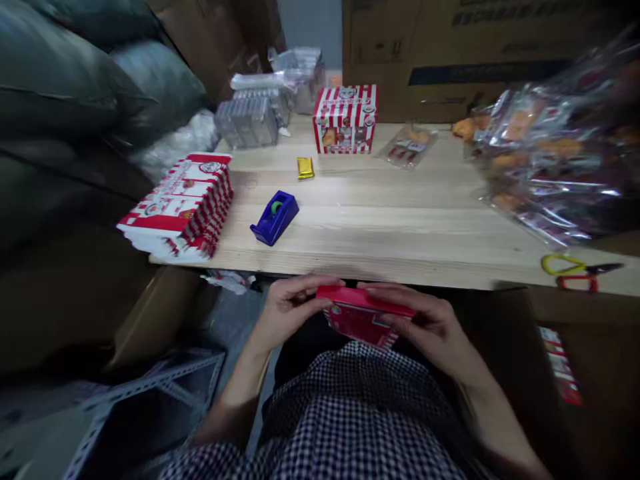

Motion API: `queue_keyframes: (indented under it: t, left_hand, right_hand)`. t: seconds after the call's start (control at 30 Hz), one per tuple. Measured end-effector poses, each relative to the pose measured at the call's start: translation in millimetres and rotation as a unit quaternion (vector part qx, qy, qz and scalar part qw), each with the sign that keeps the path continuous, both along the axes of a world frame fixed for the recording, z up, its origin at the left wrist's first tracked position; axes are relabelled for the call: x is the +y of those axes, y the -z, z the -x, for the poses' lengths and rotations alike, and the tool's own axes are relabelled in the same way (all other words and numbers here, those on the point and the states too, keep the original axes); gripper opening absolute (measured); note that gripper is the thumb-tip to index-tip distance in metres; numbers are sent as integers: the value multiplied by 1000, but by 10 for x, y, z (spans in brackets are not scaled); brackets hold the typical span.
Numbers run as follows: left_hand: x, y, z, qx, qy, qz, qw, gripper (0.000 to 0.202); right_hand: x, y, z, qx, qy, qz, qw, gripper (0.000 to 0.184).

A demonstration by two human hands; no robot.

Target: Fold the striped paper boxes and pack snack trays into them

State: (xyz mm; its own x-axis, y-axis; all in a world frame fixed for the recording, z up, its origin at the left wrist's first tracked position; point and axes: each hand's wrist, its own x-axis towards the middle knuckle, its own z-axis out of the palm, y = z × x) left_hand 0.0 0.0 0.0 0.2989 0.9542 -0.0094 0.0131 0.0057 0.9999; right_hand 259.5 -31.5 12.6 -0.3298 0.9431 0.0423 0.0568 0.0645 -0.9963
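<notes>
Place: packing workshop | Signs: stacked striped cartons, tape dispenser, heaped bagged goods, wooden worktable

A pale wooden surface in dim light; grey floor, slotted metal frame lower left; bluish-grey wall behind.

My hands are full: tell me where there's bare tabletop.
The widest bare patch lies beyond the held red carton, from the blue tape dispenser to the packet heap, in front of the striped box. A narrower one lies between dispenser and carton stack. Crowded: the right end, under the heap, and back left, with plastic cases.
</notes>
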Motion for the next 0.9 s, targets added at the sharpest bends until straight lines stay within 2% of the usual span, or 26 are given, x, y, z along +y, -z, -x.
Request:
queue_keyframes:
  t: [0.03,0.1,0.17,0.2,0.23,0.3,0.33,0.37,0.47,0.57,0.67,0.77,0.9]
  left_hand:
    - [11,46,-14,-13,20,5,1000,32]
    - [81,131,7,-3,18,-10,1000,41]
    - [240,194,140,58,-35,-62,996,52]
    - [352,215,251,109,-86,-100,985,58]
    - [480,231,381,169,-152,-139,964,62]
    - [760,255,661,283,-277,-182,900,58]
    - [899,267,789,318,-305,-173,881,53]
    - [1030,280,897,333,-314,-140,878,47]
    - [1338,322,1092,305,-274,-7,912,28]
    - [1499,341,1148,253,-235,64,936,34]
    - [1553,326,1156,190,-228,100,950,35]
    - [1547,319,1160,121,-249,105,955,39]
    - [1458,403,1193,36,-284,99,953,38]
  right_hand:
    - [34,89,38,1,22,1,1000,32]
    - [98,258,100,3,62,7,998,27]
    - [146,404,125,-2,102,22,995,25]
    - [163,463,122,-6,119,32,992,25]
    - [175,510,110,-8,127,42,991,25]
    - [186,566,78,-5,136,61,989,26]
    - [185,577,65,-2,138,67,988,26]
    - [181,579,56,0,144,69,987,25]
    - [155,571,64,3,166,70,984,25]
    - [126,580,86,12,166,75,983,26]
    - [107,590,84,17,155,77,985,26]
    - [89,569,70,13,166,70,984,27]
    - [56,537,81,20,192,82,978,29]
